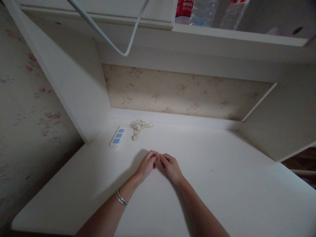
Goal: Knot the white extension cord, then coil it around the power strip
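Observation:
My left hand, with silver bangles on its wrist, rests over the white desk. Its fingers are curled in and closed. Close beside it, my right hand is closed too, thumb and fingers drawn together. The fingertips of both hands nearly meet, and I see nothing between them. Beyond my hands, toward the back left, lies a white power strip with blue socket faces. Its cream cord is bundled up to the right of it, and the plug end points toward me.
Overhead, a shelf holds clear plastic bottles and a bottle with a red label. A pale bent cable or rod hangs down in front. Side panels bound the desk, with floral wallpaper behind.

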A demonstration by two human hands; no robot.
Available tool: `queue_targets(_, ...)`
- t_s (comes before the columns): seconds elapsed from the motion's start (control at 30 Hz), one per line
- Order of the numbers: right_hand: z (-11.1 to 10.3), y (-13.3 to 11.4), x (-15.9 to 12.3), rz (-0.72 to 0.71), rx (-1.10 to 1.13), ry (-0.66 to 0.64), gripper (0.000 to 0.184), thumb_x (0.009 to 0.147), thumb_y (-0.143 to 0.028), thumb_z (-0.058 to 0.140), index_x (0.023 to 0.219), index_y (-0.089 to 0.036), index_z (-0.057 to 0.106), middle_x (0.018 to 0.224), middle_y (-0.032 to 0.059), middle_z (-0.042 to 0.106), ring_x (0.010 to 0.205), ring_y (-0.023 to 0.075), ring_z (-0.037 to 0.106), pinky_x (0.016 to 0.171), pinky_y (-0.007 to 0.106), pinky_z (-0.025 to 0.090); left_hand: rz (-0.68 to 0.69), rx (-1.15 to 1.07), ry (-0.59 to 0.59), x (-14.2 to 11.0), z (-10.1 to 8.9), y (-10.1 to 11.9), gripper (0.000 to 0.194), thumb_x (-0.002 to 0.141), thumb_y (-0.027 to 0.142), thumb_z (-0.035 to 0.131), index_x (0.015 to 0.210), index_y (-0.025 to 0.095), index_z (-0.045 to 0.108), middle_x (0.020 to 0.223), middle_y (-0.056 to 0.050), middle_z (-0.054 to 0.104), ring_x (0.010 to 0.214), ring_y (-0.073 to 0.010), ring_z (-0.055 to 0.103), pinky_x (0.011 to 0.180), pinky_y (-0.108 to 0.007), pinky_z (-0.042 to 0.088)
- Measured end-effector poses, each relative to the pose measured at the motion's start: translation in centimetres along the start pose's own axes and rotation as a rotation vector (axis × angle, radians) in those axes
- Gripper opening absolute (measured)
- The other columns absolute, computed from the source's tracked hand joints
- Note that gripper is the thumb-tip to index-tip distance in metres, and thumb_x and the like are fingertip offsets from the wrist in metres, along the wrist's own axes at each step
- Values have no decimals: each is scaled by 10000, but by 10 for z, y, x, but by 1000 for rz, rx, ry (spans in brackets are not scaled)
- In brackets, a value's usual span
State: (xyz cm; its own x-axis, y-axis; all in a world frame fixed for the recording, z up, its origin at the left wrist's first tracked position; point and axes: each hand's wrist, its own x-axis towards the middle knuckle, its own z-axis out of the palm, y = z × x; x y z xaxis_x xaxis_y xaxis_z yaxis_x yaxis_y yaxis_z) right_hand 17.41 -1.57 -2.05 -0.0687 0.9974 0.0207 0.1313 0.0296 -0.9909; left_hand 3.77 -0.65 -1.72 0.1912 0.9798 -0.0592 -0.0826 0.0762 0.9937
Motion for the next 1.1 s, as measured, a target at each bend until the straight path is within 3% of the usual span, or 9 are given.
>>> queue_targets(0.13,-5,-1,4,92,273,17,422,819,-527,583,599,-182,481,513,-54,416,465,76,291,452,248,184,4,60,6,0,0,0,82,684,206,408,703,194,487,508,65,441,481,-95,418,491,-221,307)
queue_targets(0.33,-11,-4,6,168,510,5,361,797,-477,645,641,-179,516,488,-60,424,411,59,252,420,254,127,22,133,-40,0,1,-1,115,675,217,413,692,188,523,511,58,450,490,-101,414,497,-230,302)
queue_targets(0.8,-10,-1,7,170,466,-23,383,800,-481,652,624,-172,511,504,-49,438,423,53,264,422,253,116,6,89,-20,2,1,-5,171,760,286,482,880,174,527,678,35,521,515,-92,456,501,-234,338)
queue_targets(1.1,-9,1,6,170,437,-27,392,803,-497,641,627,-179,494,503,-53,435,417,57,262,419,254,123,2,114,-49,3,1,-6,160,757,275,481,867,167,525,659,38,516,517,-88,450,499,-229,334)
